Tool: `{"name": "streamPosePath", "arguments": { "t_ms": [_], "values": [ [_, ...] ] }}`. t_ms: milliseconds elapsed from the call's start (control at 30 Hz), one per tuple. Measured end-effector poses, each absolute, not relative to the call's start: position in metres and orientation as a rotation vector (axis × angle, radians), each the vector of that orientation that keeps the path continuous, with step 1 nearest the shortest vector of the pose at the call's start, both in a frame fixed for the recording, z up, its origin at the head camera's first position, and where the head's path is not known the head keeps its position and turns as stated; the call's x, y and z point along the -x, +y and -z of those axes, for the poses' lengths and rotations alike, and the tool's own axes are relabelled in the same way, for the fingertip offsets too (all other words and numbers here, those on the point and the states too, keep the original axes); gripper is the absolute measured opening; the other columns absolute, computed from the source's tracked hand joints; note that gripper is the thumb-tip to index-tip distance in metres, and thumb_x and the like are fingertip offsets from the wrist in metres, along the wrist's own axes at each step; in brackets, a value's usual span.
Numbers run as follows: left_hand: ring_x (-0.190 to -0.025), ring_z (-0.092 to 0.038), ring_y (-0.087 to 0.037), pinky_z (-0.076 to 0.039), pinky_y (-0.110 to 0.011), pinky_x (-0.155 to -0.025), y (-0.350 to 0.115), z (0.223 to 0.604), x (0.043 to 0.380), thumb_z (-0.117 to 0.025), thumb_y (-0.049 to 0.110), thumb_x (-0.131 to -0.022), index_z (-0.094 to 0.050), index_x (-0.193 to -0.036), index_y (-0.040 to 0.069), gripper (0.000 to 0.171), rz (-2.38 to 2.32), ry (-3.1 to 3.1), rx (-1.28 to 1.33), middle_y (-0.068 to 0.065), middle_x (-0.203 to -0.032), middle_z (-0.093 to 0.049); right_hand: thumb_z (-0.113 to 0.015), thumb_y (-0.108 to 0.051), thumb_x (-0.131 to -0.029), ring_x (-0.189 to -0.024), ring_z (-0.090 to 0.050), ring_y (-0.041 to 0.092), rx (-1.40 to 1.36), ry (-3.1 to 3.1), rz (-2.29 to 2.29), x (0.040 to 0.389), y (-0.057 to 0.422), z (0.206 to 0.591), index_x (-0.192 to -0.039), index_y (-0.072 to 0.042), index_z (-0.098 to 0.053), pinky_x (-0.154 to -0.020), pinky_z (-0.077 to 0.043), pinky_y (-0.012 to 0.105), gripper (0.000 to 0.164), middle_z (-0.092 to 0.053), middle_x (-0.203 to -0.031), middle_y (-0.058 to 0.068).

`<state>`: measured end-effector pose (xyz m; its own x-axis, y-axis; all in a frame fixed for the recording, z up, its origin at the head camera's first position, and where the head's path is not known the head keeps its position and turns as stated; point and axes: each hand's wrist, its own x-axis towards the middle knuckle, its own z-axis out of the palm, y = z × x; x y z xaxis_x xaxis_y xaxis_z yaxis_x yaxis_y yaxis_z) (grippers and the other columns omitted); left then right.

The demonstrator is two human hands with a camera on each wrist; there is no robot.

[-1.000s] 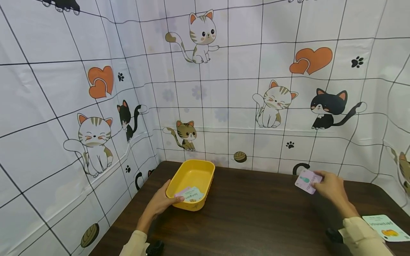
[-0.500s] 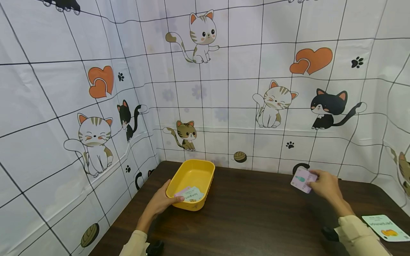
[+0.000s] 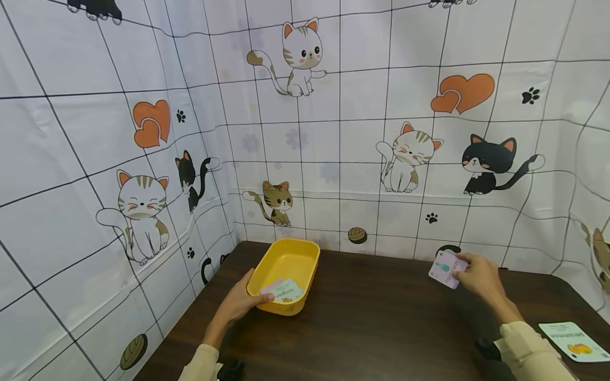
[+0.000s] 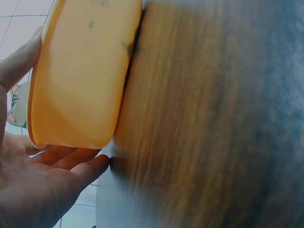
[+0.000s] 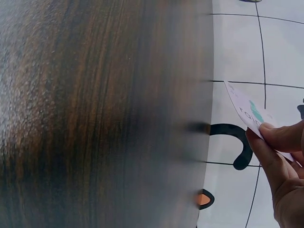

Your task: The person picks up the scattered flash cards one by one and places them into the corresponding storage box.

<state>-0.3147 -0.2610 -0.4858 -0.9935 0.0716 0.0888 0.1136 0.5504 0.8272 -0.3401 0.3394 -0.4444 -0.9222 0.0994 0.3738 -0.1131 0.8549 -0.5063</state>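
Observation:
A yellow plastic basket (image 3: pixel 287 259) stands at the back left of the table. My left hand (image 3: pixel 235 298) grips its near left corner, thumb over the rim and fingers spread along the outer wall; the left wrist view shows the basket's side (image 4: pixel 83 90) against those fingers. Inside lie a pale green card (image 3: pixel 287 291) printed "longan" and a purple card (image 3: pixel 271 286) partly beneath it. Toward the back right, my right hand (image 3: pixel 482 279) pinches a purple card (image 3: pixel 443 269) with a teal picture between thumb and fingers, held above the table. Its printed word is partly covered.
Near the right edge of the dark wood table (image 3: pixel 371 317) lies a pale green card (image 3: pixel 575 341) with an orange fruit picture. A white sheet (image 3: pixel 362 143) with printed cats and grid lines hangs behind the table and along its left side.
My right hand has shifted a little to the left, carrying the purple card with it. The left hand and the basket have stayed in place.

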Motion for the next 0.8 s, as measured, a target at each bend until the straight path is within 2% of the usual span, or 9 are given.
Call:
{"name": "streamPosePath", "arguments": {
  "t_ms": [167, 400, 800],
  "values": [
    [-0.141, -0.055, -0.042, -0.040, -0.064, -0.121, -0.2603, 0.4855, 0.3130, -0.090, 0.043, -0.084, -0.019, -0.169, -0.005, 0.121, 1.466, -2.730, 0.152, -0.032, -0.167, -0.039, -0.078, -0.007, -0.085, -0.076, -0.060, 0.027, -0.001, -2.628, -0.763, 0.3384, 0.3382, 0.4461, -0.131, 0.017, -0.064, -0.060, -0.041, 0.033, 0.053, -0.070, -0.083, 0.020],
    [-0.130, -0.061, -0.035, -0.042, -0.062, -0.119, -0.2614, 0.4865, 0.3143, -0.090, 0.043, -0.085, -0.020, -0.169, -0.004, 0.119, 1.469, -2.729, 0.174, -0.029, -0.160, -0.050, -0.078, -0.008, -0.086, -0.079, -0.062, 0.029, 0.011, -2.619, -0.791, 0.3369, 0.3355, 0.4441, -0.133, 0.015, -0.063, -0.060, -0.042, 0.033, 0.055, -0.072, -0.090, 0.026],
    [-0.140, -0.055, -0.040, -0.039, -0.064, -0.121, -0.2622, 0.4874, 0.3153, -0.090, 0.043, -0.085, -0.017, -0.169, -0.006, 0.121, 1.471, -2.734, 0.175, -0.033, -0.167, -0.039, -0.078, -0.008, -0.087, -0.078, -0.057, 0.029, 0.037, -2.625, -0.792, 0.3363, 0.3330, 0.4419, -0.136, 0.014, -0.062, -0.061, -0.038, 0.034, 0.056, -0.066, -0.082, 0.017]
  ]
}}
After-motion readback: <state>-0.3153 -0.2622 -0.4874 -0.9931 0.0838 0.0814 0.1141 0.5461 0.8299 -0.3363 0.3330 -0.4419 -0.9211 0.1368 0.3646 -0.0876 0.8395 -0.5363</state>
